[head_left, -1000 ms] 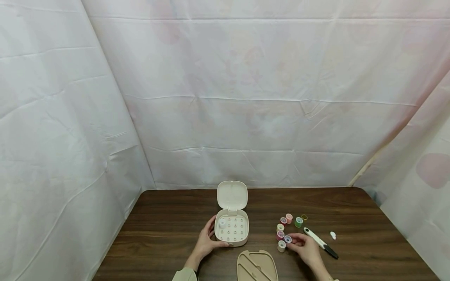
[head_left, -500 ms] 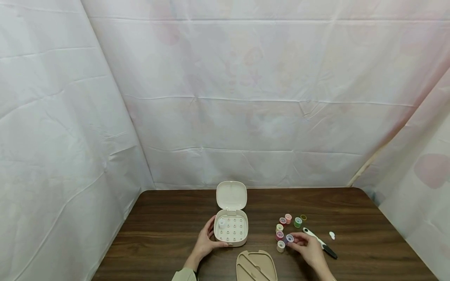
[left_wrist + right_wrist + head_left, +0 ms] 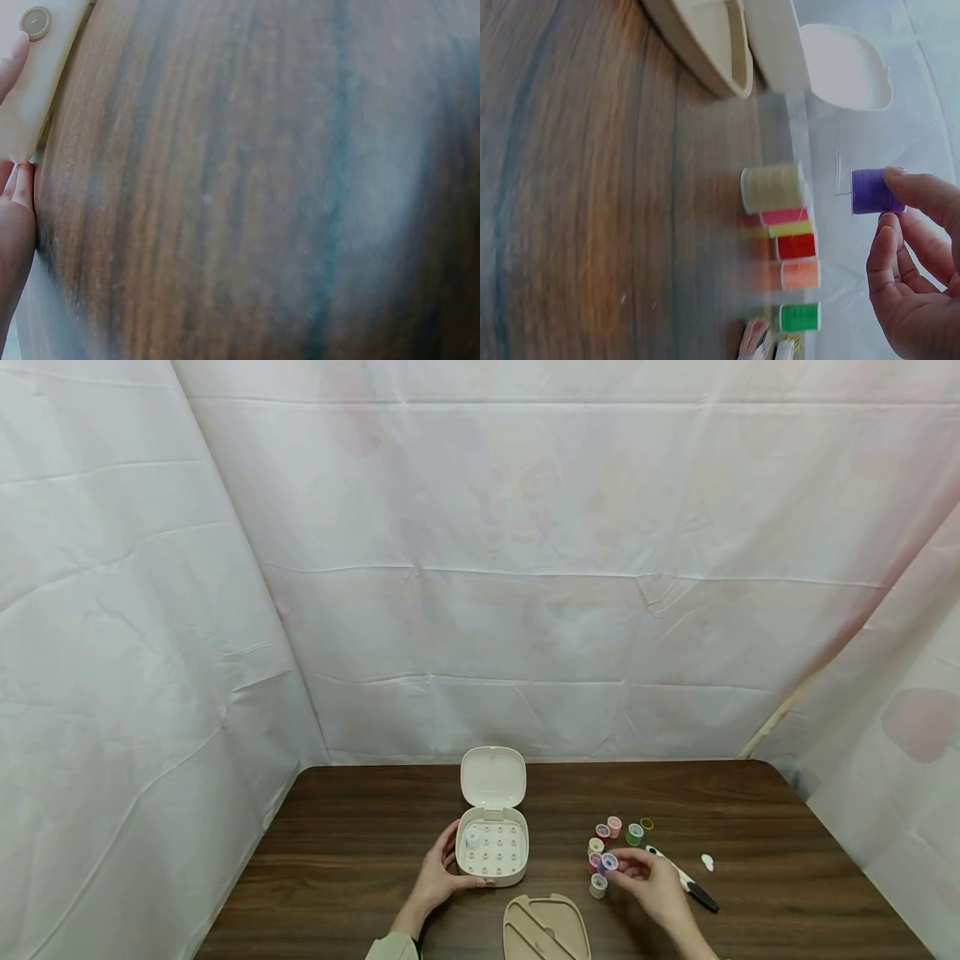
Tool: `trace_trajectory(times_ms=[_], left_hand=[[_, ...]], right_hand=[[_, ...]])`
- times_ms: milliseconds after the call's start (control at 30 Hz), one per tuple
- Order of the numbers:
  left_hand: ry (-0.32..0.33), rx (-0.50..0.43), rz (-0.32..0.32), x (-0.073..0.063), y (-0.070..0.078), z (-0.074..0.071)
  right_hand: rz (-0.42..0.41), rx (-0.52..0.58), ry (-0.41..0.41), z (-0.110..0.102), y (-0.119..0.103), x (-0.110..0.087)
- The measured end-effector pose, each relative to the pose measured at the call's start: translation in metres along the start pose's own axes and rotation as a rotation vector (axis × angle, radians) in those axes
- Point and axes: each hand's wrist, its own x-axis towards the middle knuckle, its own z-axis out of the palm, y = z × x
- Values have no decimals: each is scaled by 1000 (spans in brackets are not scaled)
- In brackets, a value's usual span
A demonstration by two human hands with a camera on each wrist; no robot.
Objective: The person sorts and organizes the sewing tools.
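My right hand point(image 3: 652, 885) pinches a spool of purple thread point(image 3: 871, 191) between thumb and fingers, lifted above the table; a short thread end sticks out from it. In the head view the purple spool overlaps a magenta spool point(image 3: 595, 862). A cream spool point(image 3: 597, 886) stands just in front. My left hand point(image 3: 437, 878) grips the cream sewing box point(image 3: 508, 882) at its left front corner, thumb along the front near the round button point(image 3: 35, 24). The box's lid point(image 3: 493, 777) is up. Inside are rows of small pegs, with a white spool point(image 3: 472, 836) at the back left.
A beige tray point(image 3: 576, 917) with slots lies in front of the box. Pale yellow, red point(image 3: 795, 246), peach point(image 3: 800, 274) and green point(image 3: 800, 316) spools stand behind the cream one. Right of them lie a white-and-black tool point(image 3: 701, 893), a small white piece point(image 3: 707, 862) and a yellow ring point(image 3: 647, 823).
My right hand has lifted the purple spool from among the others, moving it first slightly right, then back left. The left hand and the box have stayed in place.
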Motion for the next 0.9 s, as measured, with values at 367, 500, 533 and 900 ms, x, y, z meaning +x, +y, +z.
trace_trajectory(times_ms=[367, 500, 533, 900], left_hand=[[7, 12, 14, 2, -7, -1], [12, 18, 11, 4, -20, -3], [13, 22, 6, 4, -23, -3], [16, 13, 27, 6, -28, -2]], right_hand=[[-93, 91, -33, 19, -16, 0], [-108, 94, -75, 26, -18, 1], [-113, 96, -86, 28, -19, 1], [-174, 112, -142, 44, -27, 7]])
